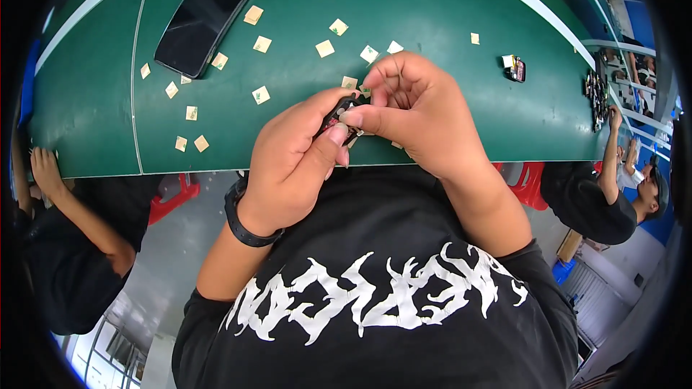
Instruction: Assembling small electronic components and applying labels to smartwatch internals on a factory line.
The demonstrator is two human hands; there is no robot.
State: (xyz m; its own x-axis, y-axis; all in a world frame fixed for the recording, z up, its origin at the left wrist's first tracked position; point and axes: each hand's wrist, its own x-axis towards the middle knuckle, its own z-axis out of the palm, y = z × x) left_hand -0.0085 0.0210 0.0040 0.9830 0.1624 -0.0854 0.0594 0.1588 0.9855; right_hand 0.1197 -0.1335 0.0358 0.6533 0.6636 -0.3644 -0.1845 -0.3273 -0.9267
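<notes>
as left fingers (329, 142) hold a device (331, 117), right fingers (382, 121) touch it.

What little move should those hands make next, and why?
Perhaps a gentle press with the thumb of the right hand: its tip lies over the small black part, which the left hand appears to be gripping.

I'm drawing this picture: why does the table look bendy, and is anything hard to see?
In the head view, the fisheye lens bends the green table near the rim; the head view's corners go black; in the head view, the left hand and right hand partly hide a small dark part.
</notes>
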